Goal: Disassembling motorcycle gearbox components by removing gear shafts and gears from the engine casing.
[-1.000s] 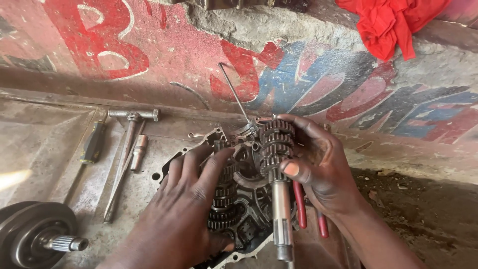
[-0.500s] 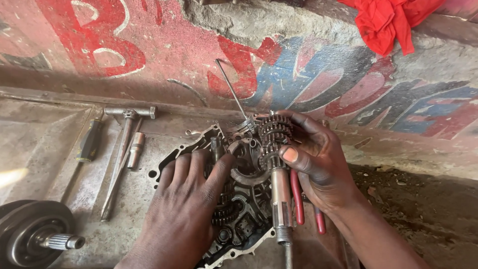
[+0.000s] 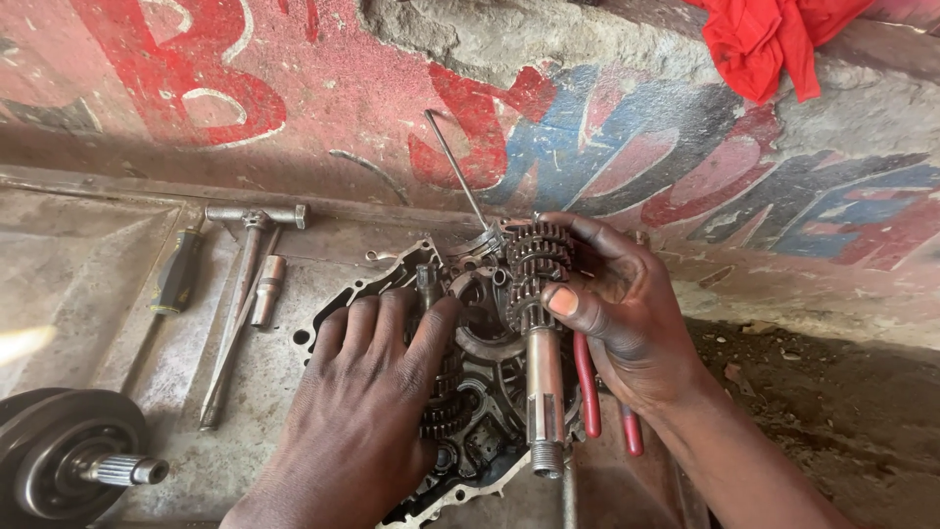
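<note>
While the engine case half (image 3: 392, 294) lies open on the grimy metal bench (image 3: 78, 264), the person's right hand (image 3: 627, 313) is wrapped round a gear shaft (image 3: 541, 333), fingers curled behind the stack of cogs and the thumb pressed on the front of it. The shaft stands tilted over the right side of the case, its threaded end pointing towards the person, so I would say it is not seated in its bore yet. The left hand (image 3: 367, 402) lies flat over the middle of the case, fingers spread and released rather than gripping, the fingertips resting on the gears already sitting inside. A thin wire rod (image 3: 455, 167) sticks up from the far edge of the case, close to the top of the cog stack.

Judging from that, the gearbox work is about midway: one cluster looks to be in place under the left hand, the second is in the grasp, and no cover is on the case.

Just right of the case, partly under the right hand, lie red-handled pliers (image 3: 587, 377). Left of the case are a T-handle wrench (image 3: 245, 284), a small socket (image 3: 266, 289) beside it and a dark-handled screwdriver (image 3: 178, 274). Nearer the person on that side sits a clutch drum (image 3: 59, 460) with a splined stub. Beyond the case, up on the painted wall, hangs a red cloth (image 3: 764, 39).
</note>
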